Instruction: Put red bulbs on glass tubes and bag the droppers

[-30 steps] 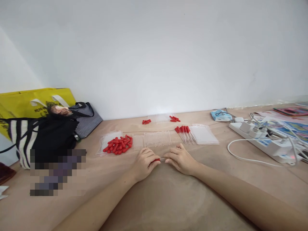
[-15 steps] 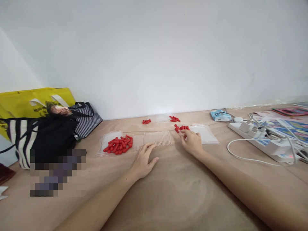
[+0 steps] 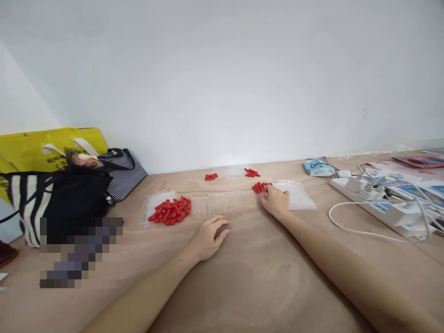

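Lowered since the earlier frame, the right hand [image 3: 276,200] has brought its dropper down into the row of red-topped droppers [image 3: 258,188], and the left hand [image 3: 208,238] has drawn back a little from the clear tubes [image 3: 227,201].

Beneath both hands spreads the brown bench [image 3: 243,273], with the pale wall [image 3: 222,83] rising beyond them. Well to the left of the left hand stand a yellow bag [image 3: 31,148], a black bag with white stripes [image 3: 78,194] and a finely striped bag [image 3: 125,178]. Well to the right of the right hand, a white power strip [image 3: 388,218] carries plugs and cables, with printed sheets behind it. A blue mask [image 3: 319,168] lies nearer, beyond the right hand and to its right.

Clear plastic sleeves [image 3: 300,196] lie just right of the right hand; others sit beyond the left hand, partly under a heap of red bulbs [image 3: 169,212]. The tubes lie side by side between that heap and the droppers. Two small red clusters [image 3: 252,172] rest farther out, near the wall.

The left hand is empty, its fingers loosely spread. The right hand's fingers are bent at the droppers' tubes; whether they grip one cannot be told.
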Demonstrator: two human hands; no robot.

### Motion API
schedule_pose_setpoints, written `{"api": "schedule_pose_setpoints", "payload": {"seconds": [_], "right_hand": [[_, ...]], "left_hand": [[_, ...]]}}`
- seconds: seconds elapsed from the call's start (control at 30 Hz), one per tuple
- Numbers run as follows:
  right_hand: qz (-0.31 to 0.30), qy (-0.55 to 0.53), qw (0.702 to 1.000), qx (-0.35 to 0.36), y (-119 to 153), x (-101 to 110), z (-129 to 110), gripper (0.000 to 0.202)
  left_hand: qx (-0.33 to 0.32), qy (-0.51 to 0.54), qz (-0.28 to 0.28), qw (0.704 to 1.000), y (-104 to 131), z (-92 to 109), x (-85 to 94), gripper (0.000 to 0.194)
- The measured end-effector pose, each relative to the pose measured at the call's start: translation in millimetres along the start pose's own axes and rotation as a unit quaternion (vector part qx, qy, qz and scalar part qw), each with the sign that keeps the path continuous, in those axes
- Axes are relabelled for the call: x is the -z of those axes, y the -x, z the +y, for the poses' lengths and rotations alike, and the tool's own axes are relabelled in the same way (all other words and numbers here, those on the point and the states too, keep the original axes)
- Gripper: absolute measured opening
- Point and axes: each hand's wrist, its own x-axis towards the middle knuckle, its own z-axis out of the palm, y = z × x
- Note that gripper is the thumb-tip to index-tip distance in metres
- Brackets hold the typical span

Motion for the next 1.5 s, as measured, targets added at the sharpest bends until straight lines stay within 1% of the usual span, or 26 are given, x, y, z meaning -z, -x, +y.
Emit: {"api": "schedule_pose_setpoints", "payload": {"seconds": [0.13, 0.2, 0.27, 0.33, 0.43, 0.5, 0.7, 0.77, 0.8, 0.87, 0.93, 1.0, 1.1, 1.17, 1.23, 1.37, 1.5], "right_hand": [[0.022, -0.003, 1.000, 0.012, 4, 1, 1, 0.026], [0.038, -0.009, 0.999, 0.037, 8, 2, -5, 0.025], [0.038, -0.010, 0.997, 0.068, 11, 2, -14, 0.024], [0.014, -0.002, 0.997, 0.075, 13, 2, -26, 0.025], [-0.048, 0.013, 0.998, 0.034, 10, 2, -43, 0.030], [-0.077, 0.016, 0.997, 0.009, 5, 0, -50, 0.032], [-0.109, 0.012, 0.994, -0.025, -6, -2, -56, 0.033], [-0.119, 0.009, 0.992, -0.028, -7, -2, -56, 0.033], [-0.124, 0.008, 0.992, -0.029, -8, -1, -56, 0.033], [-0.132, 0.007, 0.991, -0.029, -8, 0, -56, 0.032], [-0.138, 0.004, 0.990, -0.028, -8, 1, -56, 0.032], [-0.142, 0.002, 0.990, -0.028, -8, 1, -56, 0.031], [-0.145, -0.003, 0.989, -0.028, -7, 2, -57, 0.031], [-0.148, -0.006, 0.988, -0.030, -7, 3, -57, 0.031], [-0.150, -0.005, 0.988, -0.031, -8, 2, -57, 0.031], [-0.152, -0.003, 0.988, -0.029, -8, 2, -57, 0.030], [-0.152, -0.002, 0.988, -0.021, -7, 1, -58, 0.029]], "left_hand": [[0.001, -0.003, -0.001, 1.000, 0, 0, 0.4, 0.018], [0.000, -0.003, -0.002, 1.000, 0, 0, 0.5, 0.018], [0.000, -0.002, 0.000, 1.000, 0, 1, 0.3, 0.019], [-0.003, -0.001, 0.001, 1.000, 0, 1, 0.2, 0.019], [-0.008, 0.000, -0.001, 1.000, -1, 2, 0.4, 0.019], [-0.009, 0.001, -0.003, 1.000, -1, 1, 0.5, 0.019], [-0.016, 0.001, -0.001, 1.000, 0, 1, -2.9, 0.019], [-0.016, -0.021, 0.009, 1.000, 0, 1, -2.2, 0.018], [-0.011, -0.048, 0.019, 0.999, -1, 0, 0.0, 0.017], [0.009, -0.136, 0.051, 0.989, -3, -5, 9.3, 0.013], [0.045, -0.248, 0.075, 0.965, -5, -13, 24.1, 0.011], [0.094, -0.344, 0.067, 0.932, -6, -22, 40.1, 0.011], [0.157, -0.416, 0.035, 0.895, -5, -33, 55.3, 0.017], [0.179, -0.434, 0.018, 0.883, -4, -38, 57.0, 0.019], [0.179, -0.445, 0.004, 0.877, -3, -41, 54.3, 0.018], [0.159, -0.454, -0.007, 0.876, -3, -43, 48.2, 0.018], [0.159, -0.459, -0.003, 0.874, -5, -39, 50.4, 0.021]]}}
